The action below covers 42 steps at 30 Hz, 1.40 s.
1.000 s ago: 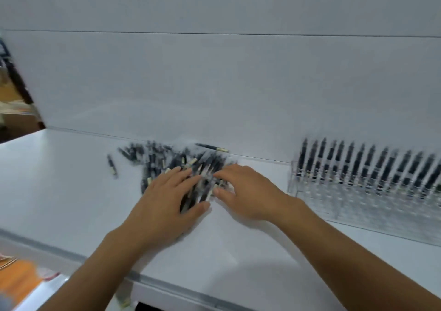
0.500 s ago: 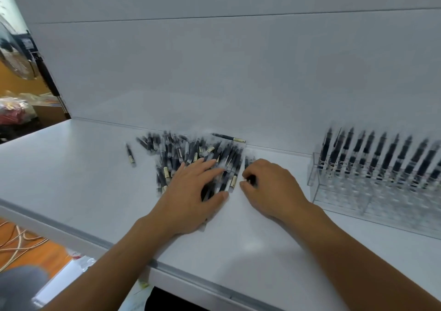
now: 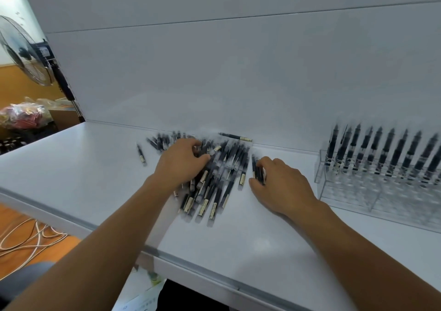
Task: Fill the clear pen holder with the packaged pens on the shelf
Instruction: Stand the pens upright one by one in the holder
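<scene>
Shelf (image 3: 71, 167): white, bore a pen pile (image 3: 222, 174).
Left hand (image 3: 181, 161): fingers curled on pen pile.
Right hand (image 3: 284, 186): pinched several pens (image 3: 257, 171).

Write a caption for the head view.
Left hand grips the pen pile; right hand pinches pens near the clear holder.

Our left hand (image 3: 181, 160) no longer lies flat on the pile of packaged pens (image 3: 214, 191). It has slid towards the far side, and its fingers now curl down into the pens there. Our right hand (image 3: 284, 186) has come off the pile and sits just to its right, thumb and fingers closing round a small bunch of pens (image 3: 257, 171) drawn apart from the rest. The pile itself lies looser, with more pens fanned out towards the near edge of the shelf (image 3: 71, 167). Our view has swung left, so a standing fan (image 3: 26, 52) now shows.
</scene>
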Each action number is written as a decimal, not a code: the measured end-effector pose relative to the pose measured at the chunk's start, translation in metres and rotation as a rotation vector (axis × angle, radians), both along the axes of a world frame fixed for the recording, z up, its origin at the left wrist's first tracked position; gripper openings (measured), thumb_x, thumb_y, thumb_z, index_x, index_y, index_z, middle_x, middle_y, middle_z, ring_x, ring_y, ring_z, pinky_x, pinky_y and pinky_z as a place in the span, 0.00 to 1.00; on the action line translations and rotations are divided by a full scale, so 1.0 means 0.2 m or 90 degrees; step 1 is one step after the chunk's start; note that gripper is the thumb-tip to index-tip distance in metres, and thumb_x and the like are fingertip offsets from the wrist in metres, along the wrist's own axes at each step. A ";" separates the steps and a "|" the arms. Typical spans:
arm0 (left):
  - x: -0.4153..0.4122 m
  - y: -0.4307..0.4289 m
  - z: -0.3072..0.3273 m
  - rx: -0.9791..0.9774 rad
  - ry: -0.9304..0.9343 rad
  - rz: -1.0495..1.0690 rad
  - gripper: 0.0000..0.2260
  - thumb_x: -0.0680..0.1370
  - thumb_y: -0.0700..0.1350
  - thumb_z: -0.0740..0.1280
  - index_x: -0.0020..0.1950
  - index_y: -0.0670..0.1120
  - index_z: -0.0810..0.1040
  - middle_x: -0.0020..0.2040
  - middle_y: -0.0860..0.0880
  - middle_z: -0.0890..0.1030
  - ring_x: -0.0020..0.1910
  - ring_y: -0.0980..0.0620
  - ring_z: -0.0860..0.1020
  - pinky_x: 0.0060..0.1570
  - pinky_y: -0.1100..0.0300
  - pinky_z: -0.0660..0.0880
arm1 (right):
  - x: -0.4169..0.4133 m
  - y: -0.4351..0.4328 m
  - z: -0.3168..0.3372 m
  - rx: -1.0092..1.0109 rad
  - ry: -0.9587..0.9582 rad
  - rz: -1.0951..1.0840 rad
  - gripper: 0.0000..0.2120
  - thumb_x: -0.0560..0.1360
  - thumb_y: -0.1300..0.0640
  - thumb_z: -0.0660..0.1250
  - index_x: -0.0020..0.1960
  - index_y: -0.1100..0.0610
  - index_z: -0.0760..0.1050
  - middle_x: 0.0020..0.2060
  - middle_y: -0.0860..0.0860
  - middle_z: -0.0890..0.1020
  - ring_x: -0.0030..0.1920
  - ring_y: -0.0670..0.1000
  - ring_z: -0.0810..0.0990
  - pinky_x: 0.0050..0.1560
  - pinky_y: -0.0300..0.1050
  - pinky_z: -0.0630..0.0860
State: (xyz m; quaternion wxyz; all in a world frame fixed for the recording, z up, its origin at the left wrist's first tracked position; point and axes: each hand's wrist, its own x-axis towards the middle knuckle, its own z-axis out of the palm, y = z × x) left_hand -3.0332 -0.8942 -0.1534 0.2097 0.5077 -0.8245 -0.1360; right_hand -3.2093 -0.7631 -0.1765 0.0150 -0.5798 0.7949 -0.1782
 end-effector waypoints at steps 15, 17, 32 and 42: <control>-0.09 -0.09 0.10 0.088 0.078 0.010 0.08 0.78 0.44 0.62 0.56 0.46 0.74 0.46 0.48 0.81 0.44 0.48 0.81 0.48 0.52 0.79 | -0.01 -0.03 0.00 -0.152 -0.471 0.009 0.10 0.79 0.57 0.63 0.59 0.47 0.71 0.33 0.44 0.80 0.36 0.40 0.78 0.38 0.33 0.71; -0.13 -0.09 0.09 0.110 0.103 -0.014 0.05 0.79 0.44 0.61 0.55 0.47 0.72 0.44 0.47 0.80 0.38 0.50 0.78 0.38 0.55 0.77 | -0.01 -0.03 0.00 -0.168 -0.577 0.004 0.07 0.79 0.59 0.64 0.56 0.51 0.74 0.32 0.47 0.79 0.34 0.44 0.79 0.40 0.37 0.73; -0.19 -0.08 0.11 0.038 0.047 -0.003 0.07 0.77 0.47 0.66 0.53 0.48 0.77 0.44 0.50 0.80 0.35 0.51 0.80 0.39 0.56 0.79 | -0.01 -0.04 0.00 -0.184 -0.704 0.033 0.07 0.78 0.63 0.64 0.52 0.56 0.78 0.40 0.54 0.83 0.34 0.51 0.78 0.33 0.41 0.74; -0.07 0.02 0.13 0.162 0.419 -0.004 0.07 0.79 0.44 0.66 0.55 0.46 0.81 0.45 0.49 0.83 0.39 0.55 0.78 0.36 0.66 0.74 | 0.02 0.00 0.05 -0.222 -0.680 0.066 0.05 0.76 0.63 0.66 0.49 0.56 0.78 0.42 0.61 0.82 0.32 0.52 0.76 0.37 0.51 0.78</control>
